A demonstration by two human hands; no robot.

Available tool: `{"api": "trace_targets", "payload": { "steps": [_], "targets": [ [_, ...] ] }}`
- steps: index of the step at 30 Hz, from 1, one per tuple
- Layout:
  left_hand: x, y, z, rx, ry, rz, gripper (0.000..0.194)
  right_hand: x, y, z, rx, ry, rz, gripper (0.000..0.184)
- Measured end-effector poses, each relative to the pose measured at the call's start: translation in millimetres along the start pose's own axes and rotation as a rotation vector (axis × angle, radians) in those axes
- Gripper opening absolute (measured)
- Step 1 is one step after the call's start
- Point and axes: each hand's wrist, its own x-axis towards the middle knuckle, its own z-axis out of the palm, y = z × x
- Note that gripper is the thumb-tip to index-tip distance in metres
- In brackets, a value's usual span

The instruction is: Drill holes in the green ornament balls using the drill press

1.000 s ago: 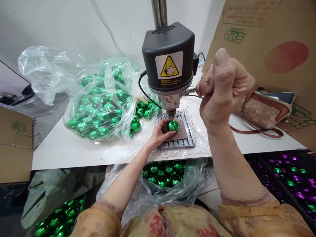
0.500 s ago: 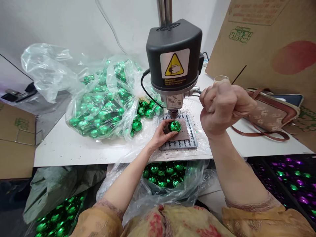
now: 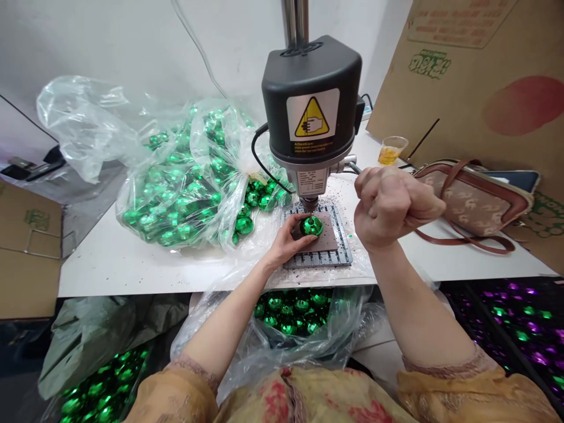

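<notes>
My left hand (image 3: 291,239) pinches a shiny green faceted ball (image 3: 313,227) between thumb and fingers. The ball rests on a brown board (image 3: 328,238) that lies on the slotted metal base (image 3: 344,249) of a drill press (image 3: 312,100). Right above the ball is the drill chuck (image 3: 311,203), its bit at the ball's top. On the right, my right hand (image 3: 392,205) is closed in a fist around the drill press lever (image 3: 353,167), most of which the fingers hide.
A clear plastic bag (image 3: 176,194) of green balls spreads over the table's left. A plastic cup (image 3: 392,150) with yellow contents and a brown handbag (image 3: 480,191) stand at right, by a cardboard box (image 3: 476,76). More green balls (image 3: 293,311) sit below the table edge.
My right hand has moved down with the lever, uncovering the cup behind it. The left hand and the green ball stay in place.
</notes>
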Motion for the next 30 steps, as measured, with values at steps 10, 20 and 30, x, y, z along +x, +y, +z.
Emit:
{"api": "trace_targets", "payload": {
  "steps": [10, 20, 30],
  "targets": [
    [-1, -1, -0.6, -0.002, 0.010, -0.012, 0.062, -13, 0, -7, -0.012, -0.023, -0.046, 0.057],
    [-13, 22, 7.3, 0.147, 0.227, 0.093, 0.048, 51, -1, 28, 0.004, 0.065, 0.238, 0.054],
    [-143, 49, -11.3, 0.810, -0.357, 0.472, 0.046, 51, 4, 29, -0.023, 0.073, 0.216, 0.053]
  ]
}}
